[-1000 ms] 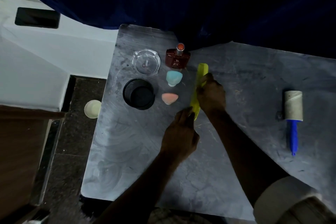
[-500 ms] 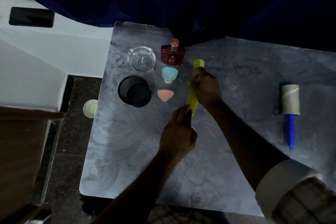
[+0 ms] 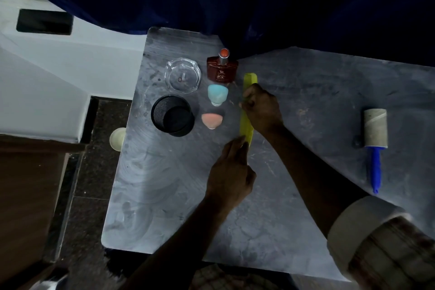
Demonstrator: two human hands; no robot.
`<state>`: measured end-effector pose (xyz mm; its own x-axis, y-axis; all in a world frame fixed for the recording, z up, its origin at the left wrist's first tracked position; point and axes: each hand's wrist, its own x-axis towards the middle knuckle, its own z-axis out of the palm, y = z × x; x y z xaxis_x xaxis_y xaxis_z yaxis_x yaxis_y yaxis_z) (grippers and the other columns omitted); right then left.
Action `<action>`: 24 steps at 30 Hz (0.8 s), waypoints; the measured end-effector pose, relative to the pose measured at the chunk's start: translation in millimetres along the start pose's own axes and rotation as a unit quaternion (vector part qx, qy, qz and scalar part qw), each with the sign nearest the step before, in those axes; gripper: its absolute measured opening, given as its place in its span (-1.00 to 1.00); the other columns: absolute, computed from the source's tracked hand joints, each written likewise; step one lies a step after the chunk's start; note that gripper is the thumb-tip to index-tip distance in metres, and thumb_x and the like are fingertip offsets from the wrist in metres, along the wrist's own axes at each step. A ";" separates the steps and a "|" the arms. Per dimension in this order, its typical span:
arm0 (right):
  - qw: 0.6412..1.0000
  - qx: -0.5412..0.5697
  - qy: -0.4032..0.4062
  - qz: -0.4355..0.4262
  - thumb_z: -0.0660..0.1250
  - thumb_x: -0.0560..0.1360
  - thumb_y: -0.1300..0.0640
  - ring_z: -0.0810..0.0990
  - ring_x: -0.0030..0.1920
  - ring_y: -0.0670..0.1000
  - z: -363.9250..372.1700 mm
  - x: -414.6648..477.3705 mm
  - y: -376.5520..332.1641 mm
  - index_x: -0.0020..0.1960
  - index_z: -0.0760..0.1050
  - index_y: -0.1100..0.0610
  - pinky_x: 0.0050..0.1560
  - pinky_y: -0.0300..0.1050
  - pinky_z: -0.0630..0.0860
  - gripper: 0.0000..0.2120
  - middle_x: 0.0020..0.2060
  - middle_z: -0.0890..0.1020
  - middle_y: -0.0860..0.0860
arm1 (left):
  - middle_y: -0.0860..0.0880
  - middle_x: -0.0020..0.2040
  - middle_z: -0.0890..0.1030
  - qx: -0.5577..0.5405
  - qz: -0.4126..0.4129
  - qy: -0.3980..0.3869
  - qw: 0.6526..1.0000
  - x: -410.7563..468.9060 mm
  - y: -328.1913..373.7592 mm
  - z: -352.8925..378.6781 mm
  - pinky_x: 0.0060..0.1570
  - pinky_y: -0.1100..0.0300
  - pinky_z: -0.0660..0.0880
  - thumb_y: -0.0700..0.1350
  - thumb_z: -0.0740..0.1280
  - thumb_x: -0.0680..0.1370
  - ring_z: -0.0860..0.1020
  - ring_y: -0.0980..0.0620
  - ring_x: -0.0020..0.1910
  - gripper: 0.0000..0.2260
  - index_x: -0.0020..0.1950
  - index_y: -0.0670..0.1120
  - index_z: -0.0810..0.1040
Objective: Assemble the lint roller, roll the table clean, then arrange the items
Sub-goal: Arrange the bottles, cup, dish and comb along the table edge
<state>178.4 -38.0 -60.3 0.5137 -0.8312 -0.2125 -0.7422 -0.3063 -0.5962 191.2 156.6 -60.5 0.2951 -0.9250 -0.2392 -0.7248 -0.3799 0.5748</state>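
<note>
A long yellow-green comb (image 3: 246,125) lies lengthwise on the grey table (image 3: 164,207), just right of the row of small items. My right hand (image 3: 262,108) rests over its upper half, fingers curled on it. My left hand (image 3: 231,174) touches its near end with the fingertips. The lint roller (image 3: 375,132), a grey roll on a blue handle, lies alone at the right of the table, away from both hands.
At the table's back left stand a glass ashtray (image 3: 183,75), a red perfume bottle (image 3: 222,68), a black mesh cup (image 3: 173,115), a blue sponge (image 3: 217,94) and a pink sponge (image 3: 211,120). A dark blue curtain hangs behind. The floor drops off at the left.
Both hands have stayed on the comb and nudged it slightly left, toward the sponges. The lint roller has not moved.
</note>
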 end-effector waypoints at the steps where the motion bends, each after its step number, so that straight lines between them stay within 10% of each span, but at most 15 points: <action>1: 1.000 0.000 -0.001 0.001 0.42 0.50 0.11 0.67 0.03 0.18 -0.3 0.3 0.8 0.06 0.55 0.14 0.09 0.10 0.60 -0.82 -0.04 0.70 0.12 | -0.12 0.64 0.38 0.001 -0.001 0.002 1.000 0.2 0.3 0.3 0.46 0.09 0.53 -0.07 0.40 0.59 0.35 -0.10 0.62 -0.38 0.63 -0.21 0.37; 13: 0.985 0.135 0.106 0.000 0.42 0.52 0.00 0.67 -0.26 -0.03 -59.7 -60.9 35.7 0.02 0.51 0.03 -0.20 -0.01 0.65 -0.84 -0.19 0.68 -0.06 | -0.15 0.49 0.55 -0.026 0.020 0.058 0.998 -5.0 21.3 -13.8 0.33 0.12 0.57 -0.20 0.47 0.49 0.53 -0.15 0.49 -0.44 0.50 -0.21 0.54; 19: 0.955 0.048 0.245 0.158 0.35 0.49 -0.02 0.67 -0.24 -0.01 -143.7 -148.5 142.9 -0.06 0.51 0.01 -0.20 -0.14 0.60 -0.88 -0.29 0.67 -0.05 | -0.07 0.42 0.62 -0.124 0.053 -0.011 0.991 10.6 89.6 17.5 0.35 0.09 0.57 -0.21 0.44 0.54 0.64 -0.08 0.35 -0.51 0.49 -0.09 0.57; 24: 0.941 -0.036 0.241 0.235 0.51 0.45 0.05 0.67 -0.10 0.17 -179.3 -188.5 213.6 -0.06 0.57 0.09 -0.19 -0.21 0.35 -0.82 -0.16 0.70 0.10 | -0.12 0.35 0.68 -0.296 -0.023 -0.083 0.951 35.3 160.6 75.5 0.10 0.56 0.51 -0.33 0.44 0.59 0.67 0.07 0.19 -0.60 0.43 -0.18 0.59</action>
<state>-154.1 -29.9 -8.7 -0.1214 -0.9911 -0.0538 -0.8743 0.1324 -0.4669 38.2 63.2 -35.7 0.1796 -0.9129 -0.3665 -0.2212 -0.4005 0.8892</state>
